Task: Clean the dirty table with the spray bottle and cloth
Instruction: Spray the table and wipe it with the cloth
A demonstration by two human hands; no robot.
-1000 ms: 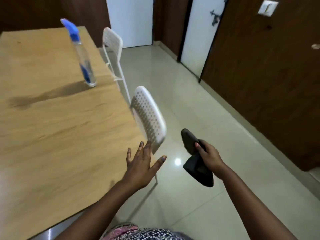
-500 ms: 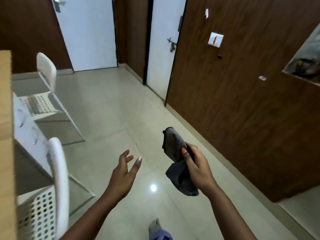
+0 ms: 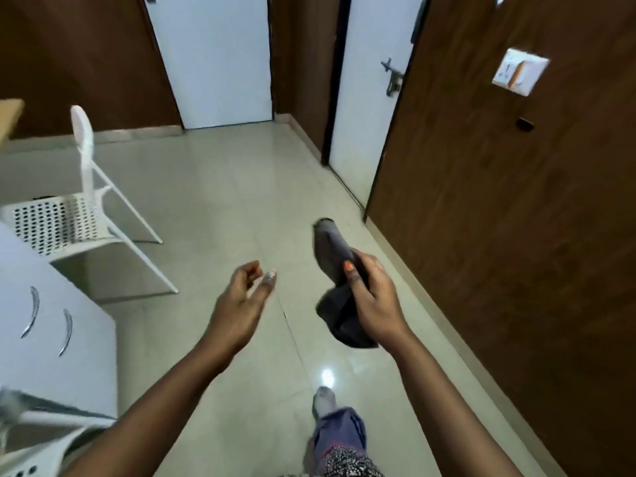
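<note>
My right hand (image 3: 373, 299) grips a dark grey cloth (image 3: 332, 254) in mid air over the tiled floor; the cloth sticks up above the fingers and hangs below the palm. My left hand (image 3: 242, 301) is held out beside it, fingers loosely curled and holding nothing. Only a sliver of the wooden table (image 3: 8, 115) shows at the far left edge. The spray bottle is out of view.
A white perforated chair (image 3: 65, 222) stands at the left, a white drawer unit (image 3: 51, 332) nearer, and part of another white chair (image 3: 27, 438) at the bottom left. Two white doors (image 3: 216, 60) and dark wooden walls (image 3: 516, 218) lie ahead. My foot (image 3: 325, 402) is on the floor.
The view has swung away from the table toward the corridor; the table and spray bottle left the frame. My right hand still holds the cloth, and my left hand lifted off the table edge.
</note>
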